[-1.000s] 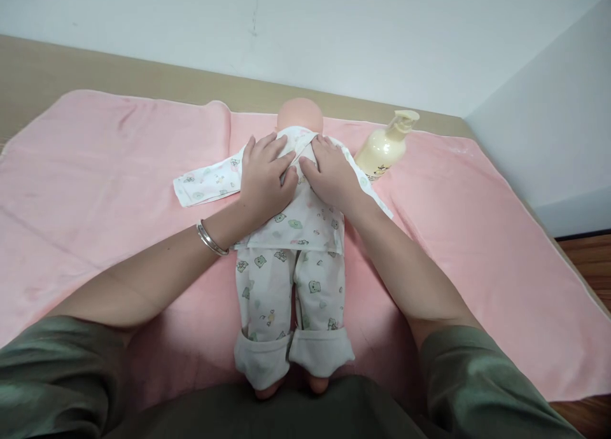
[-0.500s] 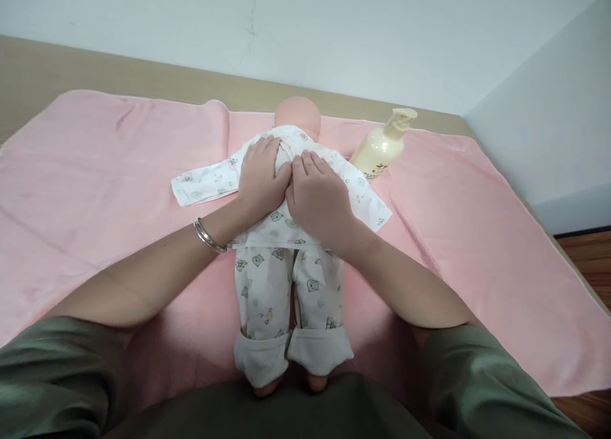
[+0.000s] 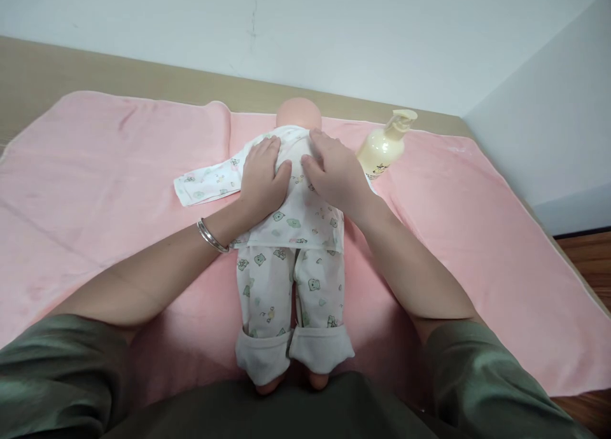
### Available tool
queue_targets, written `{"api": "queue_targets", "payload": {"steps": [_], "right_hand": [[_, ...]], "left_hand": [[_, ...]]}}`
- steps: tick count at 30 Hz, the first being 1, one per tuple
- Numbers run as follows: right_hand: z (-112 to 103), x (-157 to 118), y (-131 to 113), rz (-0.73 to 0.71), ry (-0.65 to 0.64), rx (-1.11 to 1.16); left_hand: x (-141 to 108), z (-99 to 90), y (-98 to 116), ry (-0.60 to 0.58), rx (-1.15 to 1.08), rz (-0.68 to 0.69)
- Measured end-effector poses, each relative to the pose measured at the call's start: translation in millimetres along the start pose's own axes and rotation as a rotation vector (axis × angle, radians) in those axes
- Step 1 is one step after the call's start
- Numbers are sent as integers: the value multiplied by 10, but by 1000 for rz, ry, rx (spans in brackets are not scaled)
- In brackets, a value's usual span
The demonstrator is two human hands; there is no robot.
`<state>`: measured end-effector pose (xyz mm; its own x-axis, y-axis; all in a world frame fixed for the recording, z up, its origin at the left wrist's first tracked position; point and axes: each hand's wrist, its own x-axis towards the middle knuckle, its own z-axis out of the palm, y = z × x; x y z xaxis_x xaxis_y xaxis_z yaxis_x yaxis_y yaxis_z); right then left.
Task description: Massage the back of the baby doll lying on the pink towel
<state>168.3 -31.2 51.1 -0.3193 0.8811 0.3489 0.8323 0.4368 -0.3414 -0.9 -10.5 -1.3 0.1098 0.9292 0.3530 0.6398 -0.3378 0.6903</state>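
Note:
A baby doll (image 3: 298, 113) lies along the pink blanket, its bald head at the far end and its feet toward me. It wears a white printed top (image 3: 305, 226) and matching trousers (image 3: 267, 292) with turned-up cuffs. My left hand (image 3: 264, 178) rests flat on the left part of the doll's upper body, thumb apart from the fingers. On the other side, my right hand (image 3: 337, 172) lies over the doll's right shoulder area, fingers stretched out and thumb apart. My right hand and forearm hide most of that sleeve. Neither hand grasps anything.
A pale yellow pump bottle (image 3: 383, 147) leans at a tilt just right of my right hand. The pink blanket (image 3: 458, 235) covers most of a wooden surface (image 3: 119, 67). A white wall (image 3: 167, 19) stands behind, with another wall at the right.
My right hand has moved right, from the middle of the doll's back beside my left thumb to the right shoulder area. My left hand has stayed in place.

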Motion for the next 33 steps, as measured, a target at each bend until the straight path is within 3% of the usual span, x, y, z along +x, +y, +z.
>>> {"api": "queue_targets", "payload": {"steps": [3, 9, 16, 22, 26, 30, 33], "right_hand": [[12, -28, -72, 59, 59, 15], [208, -8, -33, 73, -55, 39], [119, -34, -88, 55, 96, 65], [288, -19, -43, 98, -99, 56], [166, -40, -102, 77, -54, 85], [114, -65, -150, 68, 90, 87], [196, -58, -115, 68, 25, 62]], "left_hand": [[5, 8, -17, 7, -56, -9], [-4, 62, -118, 45, -133, -36], [5, 124, -299, 59, -164, 85], [10, 132, -185, 118, -51, 98], [-12, 91, -100, 104, -7, 88], [-16, 53, -95, 64, -64, 40], [-6, 52, -125, 44, -120, 26]]}}
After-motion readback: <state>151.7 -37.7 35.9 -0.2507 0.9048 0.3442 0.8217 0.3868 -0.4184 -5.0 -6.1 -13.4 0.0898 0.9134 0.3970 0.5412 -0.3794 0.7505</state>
